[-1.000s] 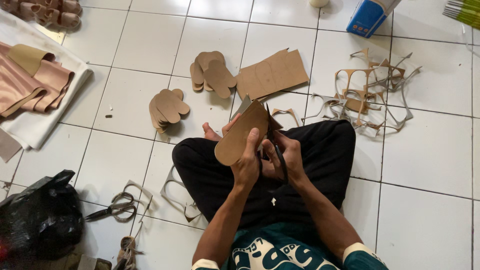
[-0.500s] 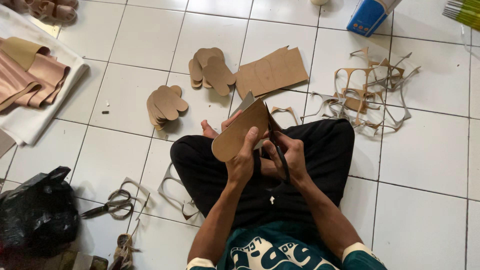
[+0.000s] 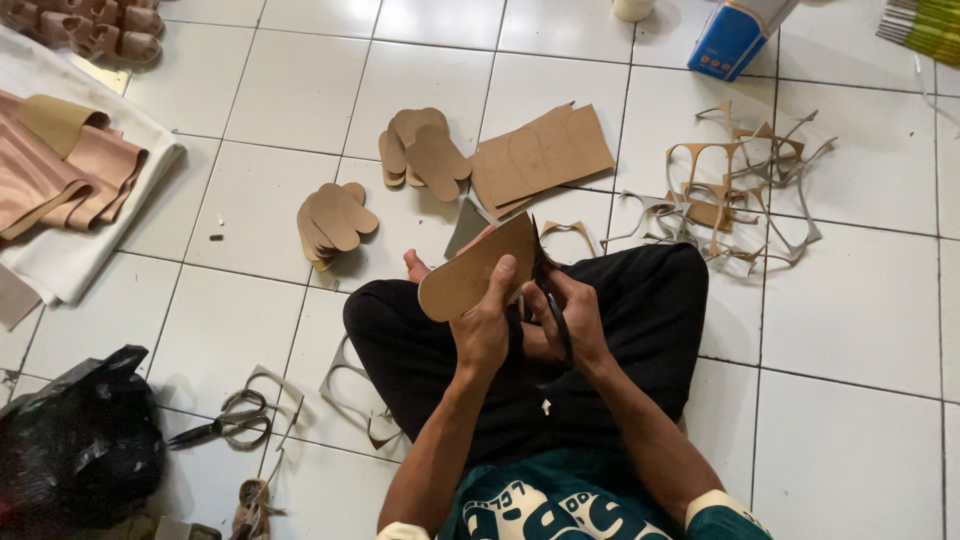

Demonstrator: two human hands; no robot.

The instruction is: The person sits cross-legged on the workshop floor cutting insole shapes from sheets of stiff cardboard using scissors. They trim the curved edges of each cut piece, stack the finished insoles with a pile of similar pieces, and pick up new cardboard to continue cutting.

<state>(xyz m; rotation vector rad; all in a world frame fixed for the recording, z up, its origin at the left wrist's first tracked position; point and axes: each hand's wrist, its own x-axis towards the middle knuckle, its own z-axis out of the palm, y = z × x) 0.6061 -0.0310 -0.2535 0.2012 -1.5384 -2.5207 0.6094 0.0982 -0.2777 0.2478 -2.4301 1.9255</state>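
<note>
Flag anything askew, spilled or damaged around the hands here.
Nothing damaged. Left hand holds a tan sole-shaped piece; right hand works scissors at its edge. Offcut strips lie tangled and loose on the tile floor.

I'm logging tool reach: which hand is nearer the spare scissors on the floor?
Left. The left hand is nearer the spare scissors, lower left; the right hand is farther right.

White tiled floor [image 3: 850, 330], grey grout lines, even light
</note>
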